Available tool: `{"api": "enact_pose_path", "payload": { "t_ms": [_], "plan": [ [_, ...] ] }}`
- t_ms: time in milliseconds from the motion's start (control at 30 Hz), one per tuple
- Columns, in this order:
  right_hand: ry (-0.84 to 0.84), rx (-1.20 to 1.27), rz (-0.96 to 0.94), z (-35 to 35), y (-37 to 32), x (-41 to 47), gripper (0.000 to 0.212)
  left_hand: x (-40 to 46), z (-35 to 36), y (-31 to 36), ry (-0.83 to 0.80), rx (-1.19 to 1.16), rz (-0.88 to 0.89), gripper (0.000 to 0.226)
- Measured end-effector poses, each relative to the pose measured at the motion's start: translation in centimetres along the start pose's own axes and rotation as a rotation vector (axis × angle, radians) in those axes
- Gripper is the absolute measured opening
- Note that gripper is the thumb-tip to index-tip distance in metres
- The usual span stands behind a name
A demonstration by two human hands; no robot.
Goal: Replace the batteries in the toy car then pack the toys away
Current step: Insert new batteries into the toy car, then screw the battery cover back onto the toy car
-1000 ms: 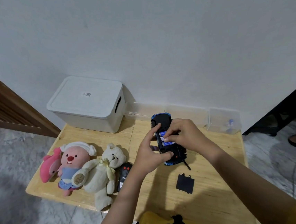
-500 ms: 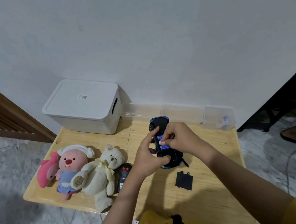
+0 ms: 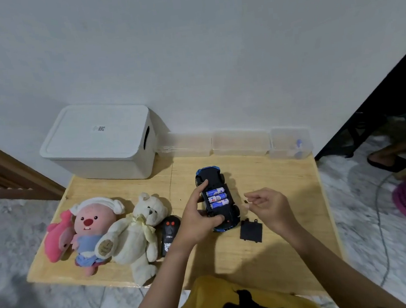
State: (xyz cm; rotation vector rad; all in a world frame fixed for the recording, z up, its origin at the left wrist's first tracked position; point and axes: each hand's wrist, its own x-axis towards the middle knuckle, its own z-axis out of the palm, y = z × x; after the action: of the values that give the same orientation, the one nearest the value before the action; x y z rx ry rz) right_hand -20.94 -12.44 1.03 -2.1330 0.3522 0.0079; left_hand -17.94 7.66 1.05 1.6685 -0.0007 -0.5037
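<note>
Toy car belly-up at the centre of the bench, three batteries seated in its open bay

The wooden bench [image 3: 293,252] fills the lower middle of the frame; a lidded white storage box [image 3: 99,141] stands at its upper left corner, with clear plastic containers [image 3: 240,140] lined along the wall to its right. At the left lie a pink plush [image 3: 92,229] and a cream teddy bear [image 3: 137,234], a black remote [image 3: 170,234] just beside the bear. The left hand [image 3: 198,216] grips the toy car [image 3: 217,199], fingers curled round its side beside the batteries [image 3: 217,198]. The right hand [image 3: 266,206] hovers just right of the car, fingers loosely curled, holding nothing I can make out. The black battery cover [image 3: 251,231] lies flat below the car
</note>
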Motion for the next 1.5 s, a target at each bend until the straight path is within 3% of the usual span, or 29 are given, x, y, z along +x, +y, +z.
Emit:
{"api": "enact_pose_path", "payload": {
  "t_ms": [133, 267, 400, 767, 1000, 1200, 1500],
  "plan": [
    [-0.008, -0.153, 0.2, 1.0, 3.2, -2.2, 0.033, 0.0, -0.6, -1.7, -0.023, 0.014, -0.005, 0.09],
    [-0.002, -0.132, 0.315, 2.3, 5.8, -3.9, 0.051, -0.1, -1.1, -2.3, -0.073, 0.02, -0.001, 0.09],
    [0.025, -0.156, 0.254, 3.2, 6.9, -4.7, 0.056, 0.1, -1.5, -2.8, -0.107, -0.002, -0.008, 0.091],
    [0.098, -0.045, 0.219, 3.0, 6.0, -4.1, 0.018, 0.1, -2.4, -2.7, -0.101, -0.093, -0.047, 0.084],
    [0.193, 0.273, 0.116, 1.1, -0.2, -2.2, 0.018, 0.4, -3.6, -1.5, -0.167, -0.093, 0.005, 0.083],
    [0.06, 0.364, -0.037, 1.4, -5.2, -1.0, 0.016, 0.5, -4.5, 0.0, -0.19, -0.042, 0.014, 0.076],
    [-0.053, 0.371, -0.072, 2.9, -7.2, 0.2, 0.019, 0.4, -5.9, 1.4, -0.231, -0.03, 0.126, 0.074]
  ]
}}
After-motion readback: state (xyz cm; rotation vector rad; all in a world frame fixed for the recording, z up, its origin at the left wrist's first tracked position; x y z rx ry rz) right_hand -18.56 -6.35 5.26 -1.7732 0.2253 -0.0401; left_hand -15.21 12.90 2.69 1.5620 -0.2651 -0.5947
